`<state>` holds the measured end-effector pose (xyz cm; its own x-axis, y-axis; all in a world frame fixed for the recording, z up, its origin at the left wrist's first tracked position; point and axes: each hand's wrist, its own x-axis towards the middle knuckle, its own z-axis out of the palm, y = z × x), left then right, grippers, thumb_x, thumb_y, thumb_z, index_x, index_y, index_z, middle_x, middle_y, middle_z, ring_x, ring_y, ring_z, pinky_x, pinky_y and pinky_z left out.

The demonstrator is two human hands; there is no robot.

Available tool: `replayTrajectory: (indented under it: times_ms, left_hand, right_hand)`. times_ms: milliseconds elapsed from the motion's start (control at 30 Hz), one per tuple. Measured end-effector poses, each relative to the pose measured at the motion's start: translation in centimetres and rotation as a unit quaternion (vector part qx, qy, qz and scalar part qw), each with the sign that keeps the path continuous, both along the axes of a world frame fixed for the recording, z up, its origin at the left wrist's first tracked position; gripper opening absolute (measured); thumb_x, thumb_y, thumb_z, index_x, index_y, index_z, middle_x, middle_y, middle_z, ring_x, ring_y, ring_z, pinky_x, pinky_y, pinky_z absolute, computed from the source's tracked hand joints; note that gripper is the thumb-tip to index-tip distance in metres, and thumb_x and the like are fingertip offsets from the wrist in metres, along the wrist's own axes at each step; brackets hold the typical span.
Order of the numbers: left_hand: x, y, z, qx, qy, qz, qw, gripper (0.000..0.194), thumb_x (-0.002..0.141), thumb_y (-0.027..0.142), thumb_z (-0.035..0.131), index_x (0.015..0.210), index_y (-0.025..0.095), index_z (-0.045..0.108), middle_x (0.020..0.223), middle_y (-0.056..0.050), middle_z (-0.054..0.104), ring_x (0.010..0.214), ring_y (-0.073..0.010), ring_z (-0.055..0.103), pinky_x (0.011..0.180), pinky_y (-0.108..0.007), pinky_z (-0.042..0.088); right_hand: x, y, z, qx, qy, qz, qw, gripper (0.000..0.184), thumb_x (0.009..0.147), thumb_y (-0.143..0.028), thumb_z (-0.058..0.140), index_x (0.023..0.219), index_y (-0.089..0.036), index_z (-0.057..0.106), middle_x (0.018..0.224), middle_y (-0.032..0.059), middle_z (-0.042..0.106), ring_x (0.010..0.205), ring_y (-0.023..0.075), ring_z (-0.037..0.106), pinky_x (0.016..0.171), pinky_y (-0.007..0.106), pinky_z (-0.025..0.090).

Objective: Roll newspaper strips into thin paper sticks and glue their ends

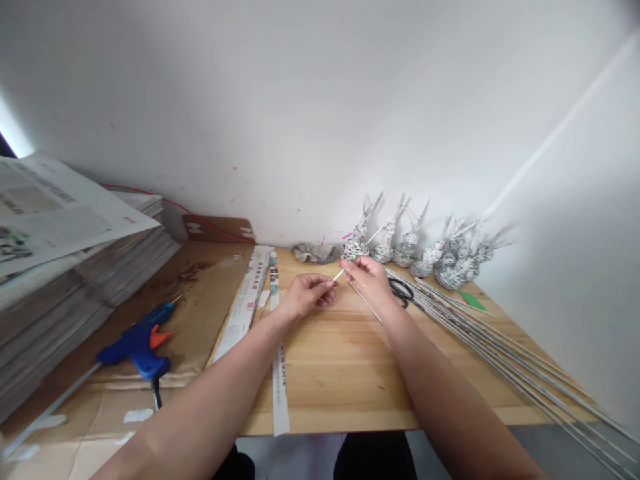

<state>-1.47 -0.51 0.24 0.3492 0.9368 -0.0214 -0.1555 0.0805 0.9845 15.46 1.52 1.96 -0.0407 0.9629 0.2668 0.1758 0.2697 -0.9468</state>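
Observation:
My left hand (pixel 306 295) and my right hand (pixel 369 280) meet over the middle of a wooden table (pixel 340 373). Both pinch a thin rolled paper stick (pixel 339 274), the left at its near end, the right just beyond it. A long thin paper tube runs from under my right hand toward me along the forearm. Just behind my right hand stands a small woven newspaper figure (pixel 356 245), the first of a row.
More woven paper figures (pixel 440 257) line the wall. Long rolled paper tubes (pixel 505 347) lie along the table's right side, beside black scissors (pixel 401 291). A blue glue gun (pixel 140 343) rests on cardboard at left, near newspaper stacks (pixel 60 267) and paper strips (pixel 277 360).

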Motion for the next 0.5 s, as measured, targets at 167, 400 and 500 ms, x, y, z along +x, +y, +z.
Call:
replayTrajectory:
  times_ms: [167,400,500]
  left_hand:
    - [-0.1,0.4,-0.3,0.021,0.0,0.037,0.999,0.039,0.067,0.045,0.071,0.084,0.011,0.064,0.069,-0.005,0.064,0.06,-0.0111,0.058,0.059,-0.024,0.047]
    - [-0.8,1.6,-1.3,0.147,0.101,0.115,0.977,0.022,0.077,0.036,0.059,0.074,0.015,0.064,0.06,0.0,0.058,0.051,-0.0096,0.048,0.053,-0.022,0.038]
    - [-0.9,1.2,-0.9,0.239,0.189,0.13,0.943,0.02,0.08,0.03,0.055,0.067,0.016,0.064,0.058,0.001,0.057,0.053,-0.0095,0.047,0.055,-0.022,0.035]
  right_hand:
    - [-0.3,-0.7,0.1,0.069,-0.085,-0.052,0.993,0.041,0.076,-0.056,0.059,0.058,-0.019,0.055,0.049,-0.0016,0.05,0.045,0.0108,0.04,0.046,0.026,0.028]
    - [-1.7,-2.7,1.4,0.281,-0.328,-0.047,0.9,0.024,0.09,-0.031,0.047,0.08,-0.021,0.066,0.076,0.0058,0.064,0.076,0.0202,0.055,0.074,0.032,0.04]
    - [-2.0,-2.8,1.7,0.335,-0.382,-0.03,0.86,0.02,0.088,-0.022,0.048,0.096,-0.021,0.066,0.098,0.008,0.066,0.102,0.0258,0.05,0.093,0.039,0.034]
